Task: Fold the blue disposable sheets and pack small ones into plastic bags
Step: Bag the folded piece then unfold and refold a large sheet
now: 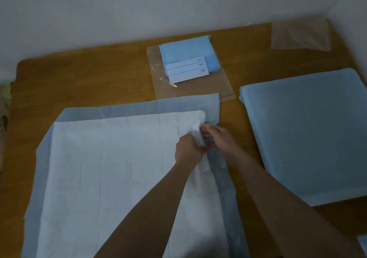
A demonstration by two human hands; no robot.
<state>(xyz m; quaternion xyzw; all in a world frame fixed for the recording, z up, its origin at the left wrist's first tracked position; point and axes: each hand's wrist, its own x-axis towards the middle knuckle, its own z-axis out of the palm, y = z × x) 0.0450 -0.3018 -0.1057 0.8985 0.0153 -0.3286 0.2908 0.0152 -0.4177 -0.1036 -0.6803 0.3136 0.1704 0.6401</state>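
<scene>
On the desk [79, 74] a sheet [111, 168] lies spread, white side up, its right edge pinched by the left hand [188, 148] and right hand [220, 136], with a bagged sheet [188, 57] behind and a folded stack [309, 134] at right.

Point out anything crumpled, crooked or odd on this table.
The spread sheet is bunched and wrinkled at its far right edge, where the left hand and right hand pinch it. Elsewhere it lies flat. Nothing is spilled or torn.
</scene>
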